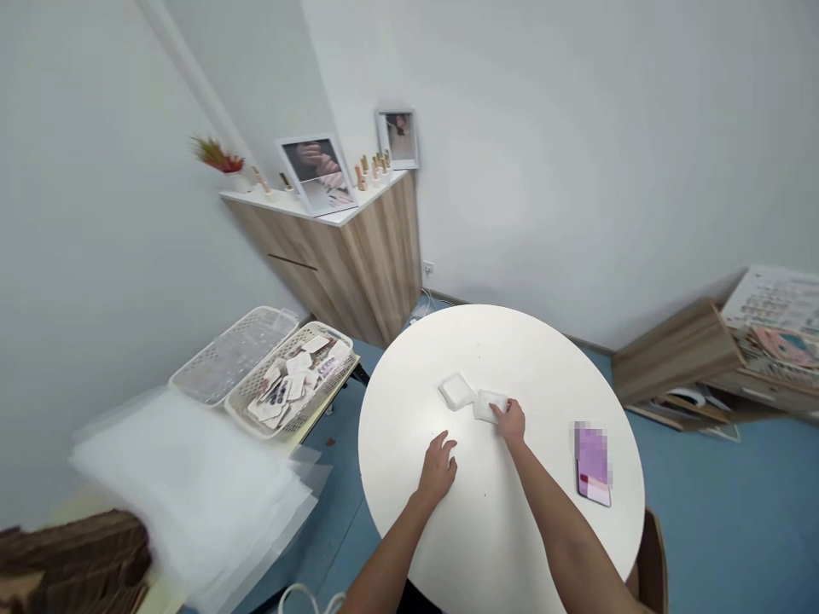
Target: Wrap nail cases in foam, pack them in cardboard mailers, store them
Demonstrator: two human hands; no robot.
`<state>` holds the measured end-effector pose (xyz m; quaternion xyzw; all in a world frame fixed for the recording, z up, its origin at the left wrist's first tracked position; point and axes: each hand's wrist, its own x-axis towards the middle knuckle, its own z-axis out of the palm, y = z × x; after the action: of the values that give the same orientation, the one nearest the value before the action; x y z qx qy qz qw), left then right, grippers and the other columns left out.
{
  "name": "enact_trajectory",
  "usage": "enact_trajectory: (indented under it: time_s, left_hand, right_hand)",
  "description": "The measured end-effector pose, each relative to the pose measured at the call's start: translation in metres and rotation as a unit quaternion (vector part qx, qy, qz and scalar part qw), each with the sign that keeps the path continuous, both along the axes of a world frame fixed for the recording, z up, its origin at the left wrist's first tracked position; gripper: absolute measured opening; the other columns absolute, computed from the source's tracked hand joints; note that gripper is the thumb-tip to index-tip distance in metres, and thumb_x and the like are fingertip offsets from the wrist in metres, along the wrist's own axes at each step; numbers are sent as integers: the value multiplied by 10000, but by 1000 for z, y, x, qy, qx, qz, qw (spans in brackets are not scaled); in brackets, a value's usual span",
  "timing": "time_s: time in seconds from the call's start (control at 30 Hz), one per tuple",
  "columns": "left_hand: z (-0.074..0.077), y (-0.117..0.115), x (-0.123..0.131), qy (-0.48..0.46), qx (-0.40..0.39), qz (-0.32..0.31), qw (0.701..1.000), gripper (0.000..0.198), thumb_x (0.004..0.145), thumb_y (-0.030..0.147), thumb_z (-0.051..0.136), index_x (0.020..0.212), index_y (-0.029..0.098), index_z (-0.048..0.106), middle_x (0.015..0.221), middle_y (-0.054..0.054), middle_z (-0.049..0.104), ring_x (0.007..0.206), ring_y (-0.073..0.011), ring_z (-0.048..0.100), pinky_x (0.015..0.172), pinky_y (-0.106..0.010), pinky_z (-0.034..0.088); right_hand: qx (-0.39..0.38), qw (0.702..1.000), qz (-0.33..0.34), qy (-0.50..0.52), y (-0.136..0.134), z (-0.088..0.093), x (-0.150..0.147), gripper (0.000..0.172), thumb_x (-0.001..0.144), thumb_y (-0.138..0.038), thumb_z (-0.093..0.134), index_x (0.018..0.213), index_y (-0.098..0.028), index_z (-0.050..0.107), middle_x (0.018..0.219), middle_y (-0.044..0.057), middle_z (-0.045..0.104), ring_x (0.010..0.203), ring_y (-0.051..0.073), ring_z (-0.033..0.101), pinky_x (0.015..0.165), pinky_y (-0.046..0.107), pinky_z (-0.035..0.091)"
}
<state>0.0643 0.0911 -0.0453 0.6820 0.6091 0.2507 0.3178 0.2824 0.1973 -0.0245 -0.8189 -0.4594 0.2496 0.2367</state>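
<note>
On the round white table (467, 529) lie two small, square, whitish packets; what is inside them is too faint to make out. My right hand (512, 421) has its thumb and fingers closed on the right-hand packet (486, 403), at its right edge. Just beside it, almost touching corner to corner, rests the left-hand packet (456, 390), turned at an angle. My left hand (438, 466) is nearer to me, its fingers loosely curved and apart, holding nothing, below the left-hand packet.
A phone (595, 492) lies at the table's right. On the left are a white basket (249, 424) of small cards, a second basket (192, 381) and stacked white sheets (198, 486). A wooden cabinet (377, 264) stands behind, a low shelf (678, 358) at right.
</note>
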Motion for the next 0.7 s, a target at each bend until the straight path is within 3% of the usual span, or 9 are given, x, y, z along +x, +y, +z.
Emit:
enact_trajectory:
  time_s: [0.13,0.23,0.33,0.5,0.7]
  left_hand:
    - [8,-13,-25,17,40,79,996,376,789,115,473,1110,234,626,1366,-99,539,1296,-255,476,1077,-485,413]
    - [20,-28,-54,38,65,177,981,372,786,101,469,1089,237,636,1330,-93,565,1267,-249,503,1065,-470,422]
    - [40,-54,-91,74,67,278,955,352,794,95,462,1056,247,643,1260,-76,613,1242,-248,524,1075,-477,401]
    - [87,-123,-162,120,57,393,910,324,833,100,437,1030,256,641,1089,-47,690,1118,-226,602,1126,-499,302]
    - [135,-229,-254,178,114,502,839,254,866,139,434,989,222,640,947,-37,698,939,-208,641,1033,-452,402]
  right_hand:
    - [5,991,41,-124,-1,-2,9,703,790,-593,465,1256,-70,525,1214,274,540,1121,429,495,844,513,441]
    - [70,980,95,-160,4,4,1,640,853,-533,358,1307,-99,482,1286,259,487,1180,433,436,890,554,402]
    - [137,962,186,-144,12,18,-29,564,873,-461,327,1304,-126,469,1316,226,472,1215,405,407,938,542,366]
    - [172,905,384,-61,5,48,-129,475,879,-436,338,1201,-152,540,1233,187,536,1159,360,447,917,473,375]
    - [245,759,600,65,-52,76,-280,342,902,-396,380,1019,-178,615,1059,119,625,1022,279,531,914,420,401]
